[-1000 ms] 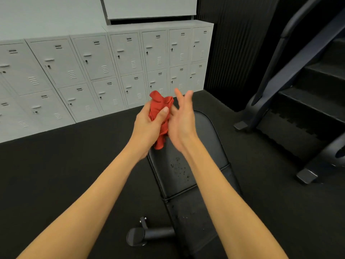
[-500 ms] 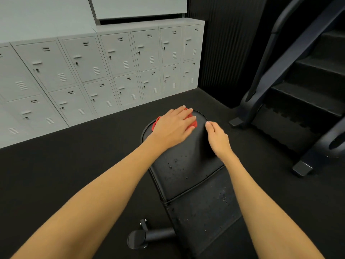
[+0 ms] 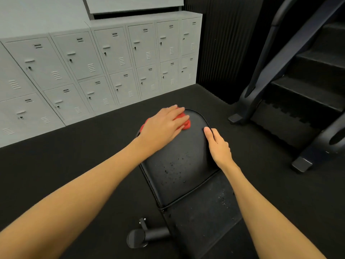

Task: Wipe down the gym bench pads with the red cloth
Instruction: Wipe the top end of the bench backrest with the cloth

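Red cloth (image 3: 186, 124) lies bunched at the 12 o'clock end of the bench pad (image 3: 194, 146), pressed under the flat, straight fingers of the left hand (image 3: 164, 126), showing past the fingertips at 3 o'clock; right hand (image 3: 219, 146) grips the pad's 3 o'clock rim, thumb on top, fingers curled over the edge; droplets (image 3: 173, 170) speckle the pad toward 6 o'clock
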